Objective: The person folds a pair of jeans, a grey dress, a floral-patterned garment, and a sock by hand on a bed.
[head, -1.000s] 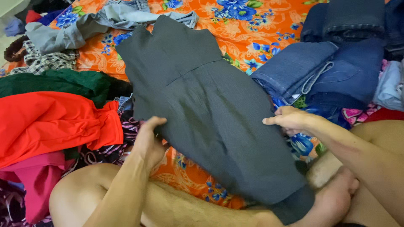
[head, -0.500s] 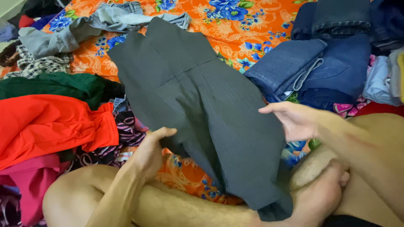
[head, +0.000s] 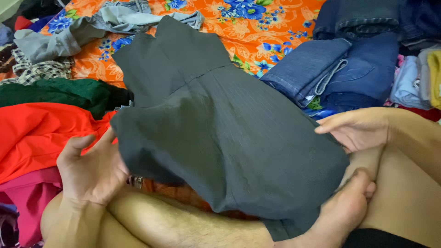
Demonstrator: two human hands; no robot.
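A dark grey dress (head: 216, 124) lies spread over an orange flowered sheet (head: 257, 27) and across my crossed bare legs (head: 183, 225). My left hand (head: 92, 170) is at the dress's left hem edge, fingers apart, palm toward the fabric, the cloth lifted and folding over beside it. At the right hem edge, my right hand (head: 358, 131) is flat with its fingers extended and touching the fabric. Neither hand shows a closed grip. My foot (head: 340, 216) rests on the lower corner of the dress.
Folded blue jeans (head: 340, 73) are stacked at the right, with more folded clothes (head: 422, 78) beyond. On the left lie a red garment (head: 41, 133), a dark green one (head: 59, 92), a pink one (head: 27, 202) and a grey piece (head: 82, 32).
The dress's left hem has been lifted and pushed inward toward the middle. My left hand has opened beside it; my right hand stays at the right edge.
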